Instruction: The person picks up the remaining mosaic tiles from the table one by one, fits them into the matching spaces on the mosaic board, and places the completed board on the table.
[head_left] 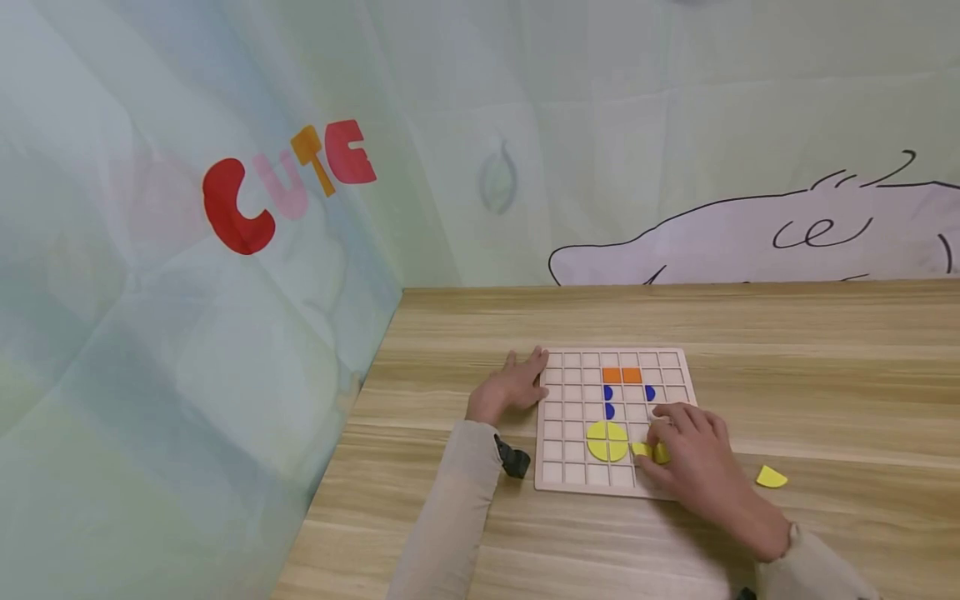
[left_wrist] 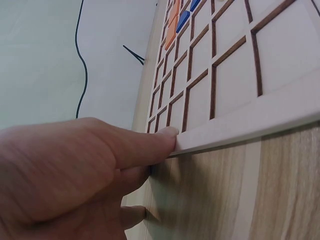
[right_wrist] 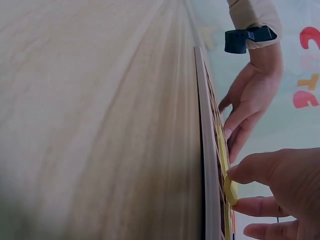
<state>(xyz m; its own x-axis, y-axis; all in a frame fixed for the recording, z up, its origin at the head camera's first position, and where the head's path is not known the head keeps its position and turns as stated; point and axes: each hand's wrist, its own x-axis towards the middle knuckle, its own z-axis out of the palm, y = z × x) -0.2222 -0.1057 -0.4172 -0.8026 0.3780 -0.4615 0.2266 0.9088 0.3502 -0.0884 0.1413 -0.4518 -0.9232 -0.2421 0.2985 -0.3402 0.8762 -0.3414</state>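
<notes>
A pale wooden grid board (head_left: 573,488) lies on the table. My left hand (head_left: 513,385) rests at its left edge, with the thumb (left_wrist: 162,142) touching the rim. Over the lower right of the board, my right hand (head_left: 701,458) pinches a small yellow piece (right_wrist: 230,190) between thumb and finger. Another yellow piece (head_left: 641,449) shows beside the fingertips. The fingers partly hide this area, so the pieces' full shapes cannot be seen. Left of them, several yellow quarter pieces form a circle (head_left: 597,451).
Two orange squares (head_left: 612,375) sit high on the board, with blue half-circles (head_left: 650,392) below them. A loose yellow quarter piece (head_left: 771,477) lies on the wood-grain table (head_left: 847,400) to the right. Printed cloth walls (head_left: 465,100) stand behind and to the left.
</notes>
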